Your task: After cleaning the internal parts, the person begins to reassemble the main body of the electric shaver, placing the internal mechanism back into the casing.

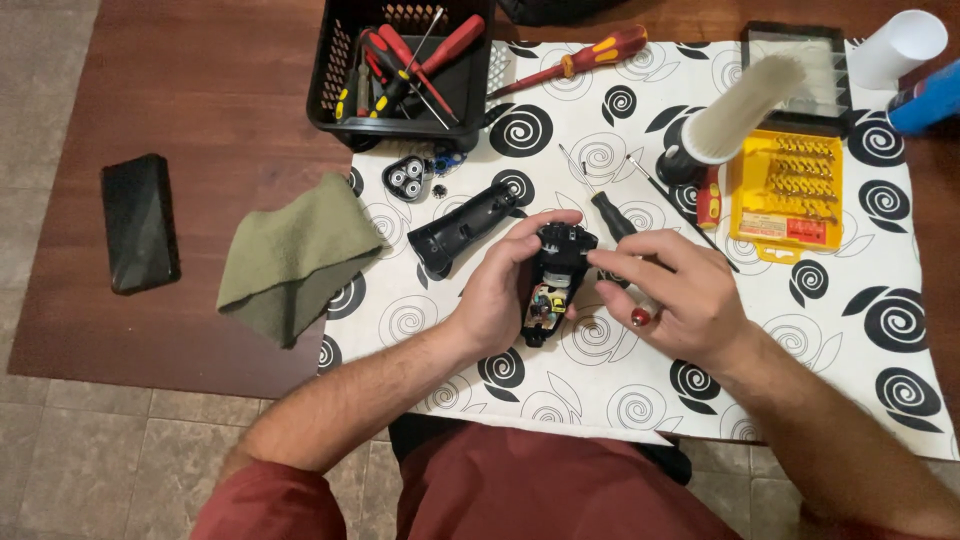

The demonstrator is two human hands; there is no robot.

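My left hand grips the opened shaver body over the mat — its circuit board is bared, the shell and cutter head already off — my right hand's fingertips pinch at its top.

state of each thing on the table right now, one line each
shaver body: opened, circuit board showing, held in left hand
right hand: fingertips on the body's top
black casing shell: taken off, lying on mat
shaver head: detached
green cloth: crumpled
bit case: open
phone: screen dark
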